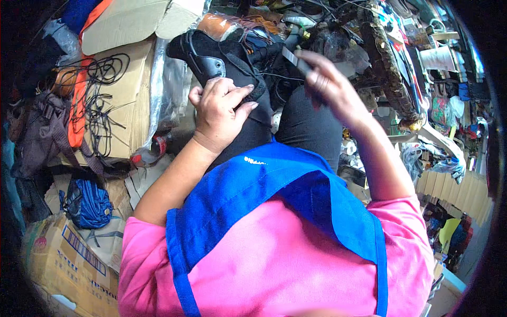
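Note:
Across my left thigh lies a black shoe (203, 59) with metal eyelets and dark padded fabric. My left hand (222, 108) is closed on its near edge, with thumb and forefinger pinching the black material. Off to the right, my right hand (335, 90) is raised above my right knee, its fingers wrapped round a flat grey metal blade (297, 62). The blade points up and left and is apart from the shoe. A thin dark thread (282, 75) runs between the shoe and the right hand's side. Its ends are hard to make out.
Cardboard (119, 100) with tangled black cords stands at the left, beside an orange strap (78, 105). Below are a blue pouch (88, 203) and a cardboard box (68, 269). A rough wooden beam (388, 63) and heaped clutter fill the right.

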Demonstrator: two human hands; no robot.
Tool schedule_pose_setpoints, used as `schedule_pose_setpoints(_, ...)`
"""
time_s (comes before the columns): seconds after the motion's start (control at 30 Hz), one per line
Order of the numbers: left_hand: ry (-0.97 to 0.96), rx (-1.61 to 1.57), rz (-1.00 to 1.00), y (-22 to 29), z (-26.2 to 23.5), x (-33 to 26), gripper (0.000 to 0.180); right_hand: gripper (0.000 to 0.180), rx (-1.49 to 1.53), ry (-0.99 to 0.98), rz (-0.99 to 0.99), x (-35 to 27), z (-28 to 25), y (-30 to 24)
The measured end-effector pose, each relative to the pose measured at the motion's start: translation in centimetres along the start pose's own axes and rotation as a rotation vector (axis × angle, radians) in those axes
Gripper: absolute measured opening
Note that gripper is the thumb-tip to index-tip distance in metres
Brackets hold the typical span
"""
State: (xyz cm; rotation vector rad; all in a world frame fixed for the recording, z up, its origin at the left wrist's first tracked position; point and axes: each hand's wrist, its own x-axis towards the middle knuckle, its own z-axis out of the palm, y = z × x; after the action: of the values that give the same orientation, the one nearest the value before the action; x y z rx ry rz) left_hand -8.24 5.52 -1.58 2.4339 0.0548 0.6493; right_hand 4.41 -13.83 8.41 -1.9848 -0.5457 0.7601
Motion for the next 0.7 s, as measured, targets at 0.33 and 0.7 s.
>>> schedule_pose_setpoints(0.33, -0.04, 0.103, 0.047, 1.2, 1.2, 0.9, 0.031, 0.034, -0.359, -0.03, -0.327, -2.7, 2.0, 4.9)
schedule_pose_setpoints(0.7, -0.068, 0.149, 0.048, 2.0, 1.3, 2.0, 0.034, 0.034, -0.445, -0.011, -0.331, -1.6, 3.1, 4.0)
